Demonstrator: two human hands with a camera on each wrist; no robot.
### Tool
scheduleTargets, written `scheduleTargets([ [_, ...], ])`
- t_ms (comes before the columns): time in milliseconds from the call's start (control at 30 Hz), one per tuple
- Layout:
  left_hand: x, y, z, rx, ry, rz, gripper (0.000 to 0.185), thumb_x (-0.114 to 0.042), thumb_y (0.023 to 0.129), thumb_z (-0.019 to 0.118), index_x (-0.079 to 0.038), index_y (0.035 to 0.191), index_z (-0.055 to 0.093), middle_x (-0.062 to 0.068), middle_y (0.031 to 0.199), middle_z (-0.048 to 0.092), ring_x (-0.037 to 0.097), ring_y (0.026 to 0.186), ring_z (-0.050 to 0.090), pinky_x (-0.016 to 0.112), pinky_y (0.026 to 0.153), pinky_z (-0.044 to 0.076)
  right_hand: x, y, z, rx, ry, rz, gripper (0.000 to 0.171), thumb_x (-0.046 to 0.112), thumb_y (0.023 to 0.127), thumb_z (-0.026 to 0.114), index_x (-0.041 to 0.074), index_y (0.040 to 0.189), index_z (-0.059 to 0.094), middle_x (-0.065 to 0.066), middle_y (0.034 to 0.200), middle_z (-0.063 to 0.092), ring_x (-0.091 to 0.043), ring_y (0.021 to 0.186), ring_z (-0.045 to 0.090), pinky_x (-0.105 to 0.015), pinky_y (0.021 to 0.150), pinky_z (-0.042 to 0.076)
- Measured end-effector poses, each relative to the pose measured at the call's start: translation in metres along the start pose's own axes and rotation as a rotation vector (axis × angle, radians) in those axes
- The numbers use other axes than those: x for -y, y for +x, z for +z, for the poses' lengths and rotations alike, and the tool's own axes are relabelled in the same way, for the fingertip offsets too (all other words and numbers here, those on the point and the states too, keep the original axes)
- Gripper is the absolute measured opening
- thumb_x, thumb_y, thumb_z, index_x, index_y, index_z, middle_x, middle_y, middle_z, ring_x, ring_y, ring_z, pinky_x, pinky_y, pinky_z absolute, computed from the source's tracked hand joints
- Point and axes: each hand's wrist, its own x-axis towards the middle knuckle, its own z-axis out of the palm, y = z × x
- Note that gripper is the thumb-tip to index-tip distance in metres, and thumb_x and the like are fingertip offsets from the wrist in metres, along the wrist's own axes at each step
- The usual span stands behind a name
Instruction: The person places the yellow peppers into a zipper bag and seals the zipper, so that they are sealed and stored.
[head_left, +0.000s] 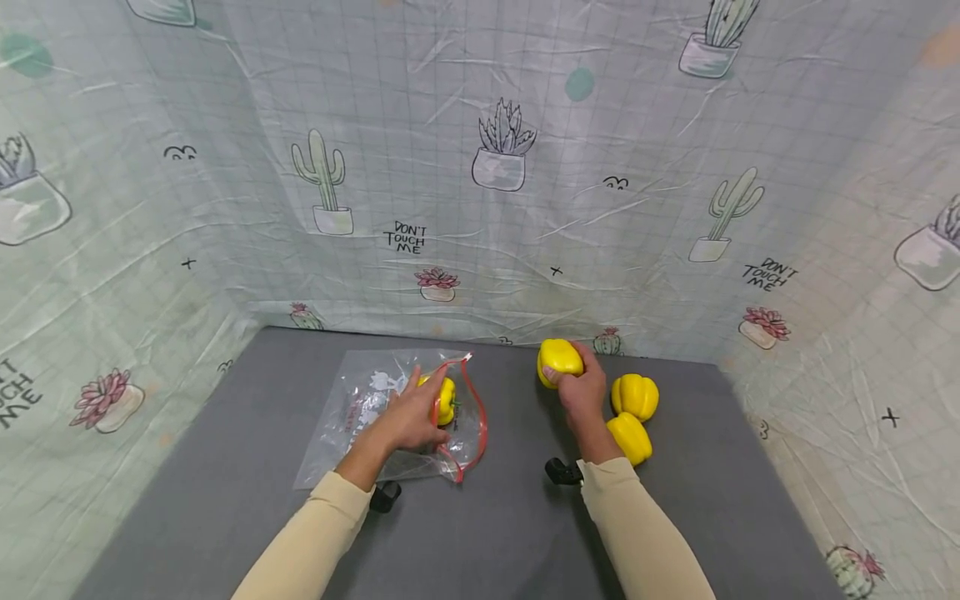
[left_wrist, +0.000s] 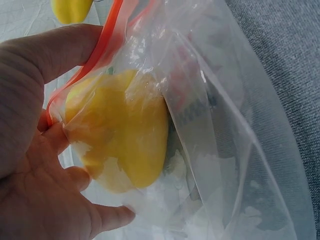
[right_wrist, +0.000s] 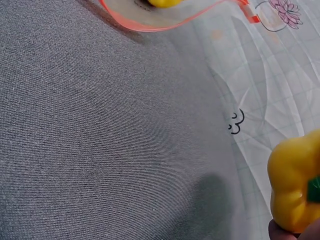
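Note:
A clear zip bag (head_left: 375, 408) with a red seal lies on the grey table (head_left: 487, 517). My left hand (head_left: 412, 417) holds its open mouth, thumb on the red rim (left_wrist: 102, 47), fingers curled under the plastic. One yellow pepper (left_wrist: 120, 135) sits inside the bag against my palm. My right hand (head_left: 579, 387) grips a second yellow pepper (head_left: 558, 358) lifted over the table's far edge; the same pepper (right_wrist: 295, 187) shows in the right wrist view. Two more yellow peppers (head_left: 634, 396) (head_left: 630, 437) lie just right of my right wrist.
Cactus-print cloth walls (head_left: 495, 167) close in the table at the back and both sides. The bag's red rim (right_wrist: 165, 22) shows at the top of the right wrist view. Grey tabletop stretches between the bag and the loose peppers.

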Motion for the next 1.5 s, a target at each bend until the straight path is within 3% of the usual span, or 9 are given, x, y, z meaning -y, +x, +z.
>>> scheduleTargets([
  [900,-0.002,-0.001,0.001,0.002,0.025,0.004,0.119,-0.024,0.077,0.092,-0.018,0.169,0.017,0.01,0.169,0.037,0.041,0.164,0.004,0.08,0.12,0.014,-0.001,-0.01,0.0,0.228,0.037,-0.084,0.069,-0.002,0.086,0.081,0.014,0.148,0.057,-0.015,0.152,0.053,-0.036,0.129,0.052,-0.052,0.11,0.047],
  [1300,-0.001,0.001,-0.001,0.005,0.027,0.013,0.119,-0.022,0.077,0.092,-0.016,0.169,0.016,0.012,0.17,0.036,0.042,0.164,0.005,0.081,0.119,0.015,-0.006,-0.011,-0.001,0.394,0.022,-0.127,0.072,-0.005,0.084,0.082,0.01,0.149,0.057,-0.019,0.152,0.056,-0.034,0.123,0.057,-0.035,0.102,0.051],
  [1500,-0.001,0.001,0.002,0.003,0.038,0.019,0.12,-0.023,0.076,0.092,-0.016,0.169,0.015,0.011,0.169,0.037,0.043,0.164,0.006,0.081,0.119,0.017,-0.009,-0.017,-0.002,0.476,0.027,-0.125,0.072,-0.007,0.085,0.08,0.009,0.151,0.055,-0.02,0.153,0.054,-0.034,0.125,0.057,-0.034,0.102,0.053],
])
